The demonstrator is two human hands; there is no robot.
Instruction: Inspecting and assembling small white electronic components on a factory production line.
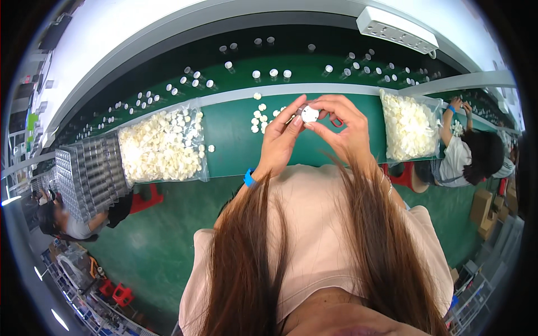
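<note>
Over the green table, my left hand (278,141) and my right hand (348,130) meet, closed around one small clear jar with a white round cap (310,114). The left fingers wrap the jar's clear body, mostly hidden, while the right thumb and fingertips pinch at the cap. Just left of my hands, several loose white caps (256,121) lie scattered on the table, partly behind my left fingers. To the left rests an open clear bag of cream-white caps (162,143); on the right stands another full bag (411,127).
A tall stack of clear plastic trays (92,176) stands at the table's left end. Behind a grey rail, several small clear jars with white tops (273,73) stand on a dark green surface. A white power strip (397,29) hangs above. Co-workers sit at both sides, one at right (468,154).
</note>
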